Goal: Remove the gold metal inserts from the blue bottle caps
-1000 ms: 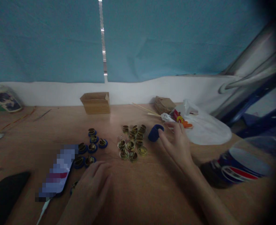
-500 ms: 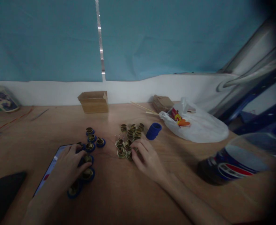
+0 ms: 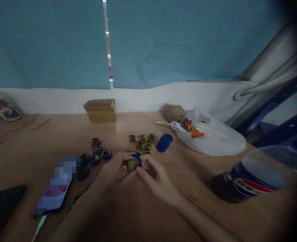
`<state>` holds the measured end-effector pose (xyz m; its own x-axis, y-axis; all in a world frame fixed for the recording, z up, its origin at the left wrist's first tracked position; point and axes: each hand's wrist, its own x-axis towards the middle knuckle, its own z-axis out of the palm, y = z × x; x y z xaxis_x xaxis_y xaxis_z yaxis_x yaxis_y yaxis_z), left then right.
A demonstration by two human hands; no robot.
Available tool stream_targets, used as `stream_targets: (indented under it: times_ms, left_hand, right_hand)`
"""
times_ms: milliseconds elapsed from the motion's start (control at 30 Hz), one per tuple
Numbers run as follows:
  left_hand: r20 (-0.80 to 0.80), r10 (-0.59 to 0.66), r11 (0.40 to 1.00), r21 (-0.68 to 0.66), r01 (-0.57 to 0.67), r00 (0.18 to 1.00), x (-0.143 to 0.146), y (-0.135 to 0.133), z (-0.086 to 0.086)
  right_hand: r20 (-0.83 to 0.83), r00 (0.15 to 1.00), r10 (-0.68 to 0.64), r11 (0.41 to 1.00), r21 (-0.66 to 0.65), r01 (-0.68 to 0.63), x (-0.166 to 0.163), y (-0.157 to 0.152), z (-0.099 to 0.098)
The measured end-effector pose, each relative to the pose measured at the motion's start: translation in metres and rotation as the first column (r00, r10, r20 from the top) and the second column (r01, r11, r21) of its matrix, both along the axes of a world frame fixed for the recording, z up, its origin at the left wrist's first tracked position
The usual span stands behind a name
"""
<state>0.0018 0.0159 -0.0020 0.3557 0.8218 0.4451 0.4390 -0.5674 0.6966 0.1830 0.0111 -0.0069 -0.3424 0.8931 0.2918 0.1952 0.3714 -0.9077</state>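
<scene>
Both hands meet over the middle of the table around a brass-coloured round metal piece (image 3: 132, 164) with a blue ring at its upper right edge. My left hand (image 3: 112, 169) is closed on the piece from the left, fingers above and thumb below. My right hand (image 3: 156, 173) pinches it at the blue ring side, fingertips partly hidden. Just behind lies a cluster of bare brass-coloured pieces (image 3: 139, 145), partly covered by the hands. A stack of blue rings (image 3: 165, 143) stands to their right. Several pieces with blue rings (image 3: 95, 159) lie to the left, some behind my left forearm.
A phone (image 3: 57, 188) with a white cable lies left, beside a black flat object (image 3: 6, 208). An open cardboard box (image 3: 101, 111) stands at the back. Thin sticks, a brown paper package (image 3: 175, 112), a white plastic bag (image 3: 221, 139) and a Pepsi-labelled container (image 3: 249, 181) are on the right.
My left hand has moved right, from the ringed pieces to the middle. My right hand has drawn slightly back from the cluster, and both hands now hold one piece with a blue ring.
</scene>
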Motion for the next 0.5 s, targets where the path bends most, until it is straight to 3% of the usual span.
stream_targets:
  times_ms: [67, 133, 233, 333, 500]
  left_hand:
    - [0.161, -0.026, 0.999, -0.029, 0.031, 0.987, 0.008, -0.001, -0.008]
    - [0.319, -0.024, 0.984, -0.161, 0.080, 0.947, 0.011, -0.004, -0.011]
    - [0.507, -0.018, 0.893, -0.379, 0.242, 0.862, 0.008, -0.010, -0.007]
    - [0.577, -0.010, 0.833, -0.447, 0.327, 0.816, 0.006, -0.012, -0.006]
    - [0.613, 0.066, 0.848, -0.450, 0.279, 0.788, 0.008, -0.007, -0.014]
  right_hand:
    - [-0.040, 0.999, 0.007, 0.999, -0.033, -0.008, 0.000, 0.001, 0.000]
    - [-0.048, 0.999, 0.002, 0.999, -0.046, -0.004, 0.001, 0.002, 0.000]
    - [-0.007, 1.000, -0.015, 1.000, -0.024, 0.014, 0.003, 0.002, 0.002]
    - [0.089, 0.995, -0.051, 0.998, 0.035, 0.049, 0.005, 0.002, 0.003]
    - [0.149, 0.982, -0.114, 0.974, 0.209, 0.081, 0.006, 0.000, 0.006]
